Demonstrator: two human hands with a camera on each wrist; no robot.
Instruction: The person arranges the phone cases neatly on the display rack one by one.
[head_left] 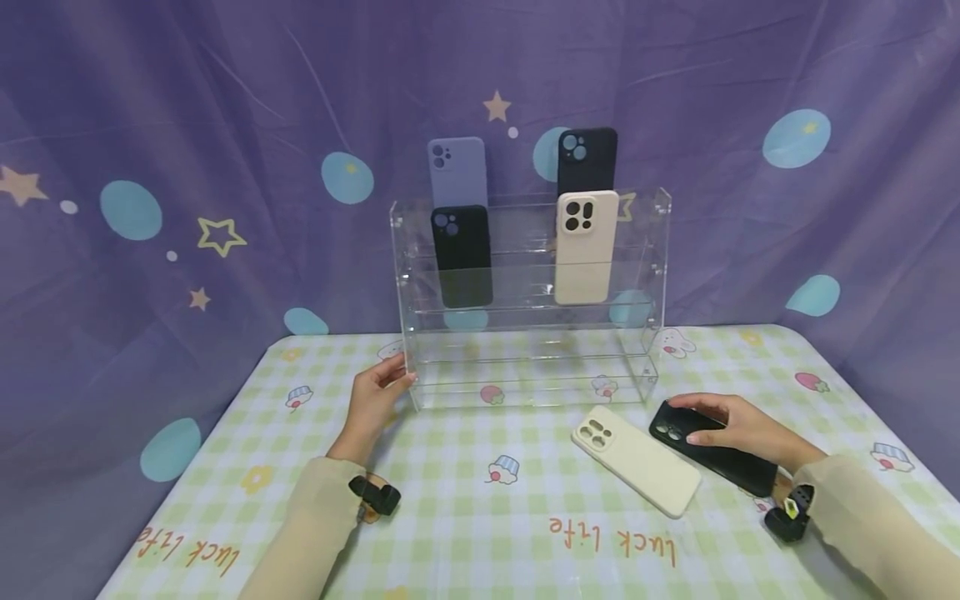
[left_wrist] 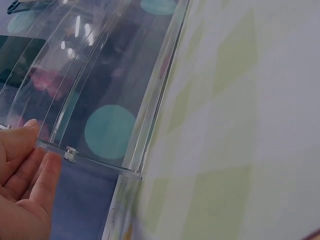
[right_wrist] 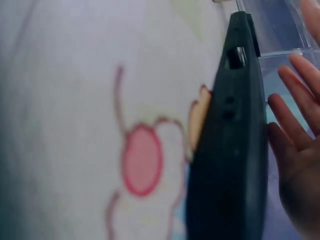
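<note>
Fingers (head_left: 686, 403) of the right hand (head_left: 731, 422) lie nearly straight over a black phone case (head_left: 712, 448) flat on the checked tablecloth (head_left: 480, 533), touching but not gripping it. Just beside it lies a cream phone case (head_left: 636, 458). Relaxed left hand (head_left: 375, 400) rests against the clear acrylic rack (head_left: 525, 367), left edge.

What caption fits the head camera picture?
Left hand steadies a clear rack while right hand rests on a black case.
</note>
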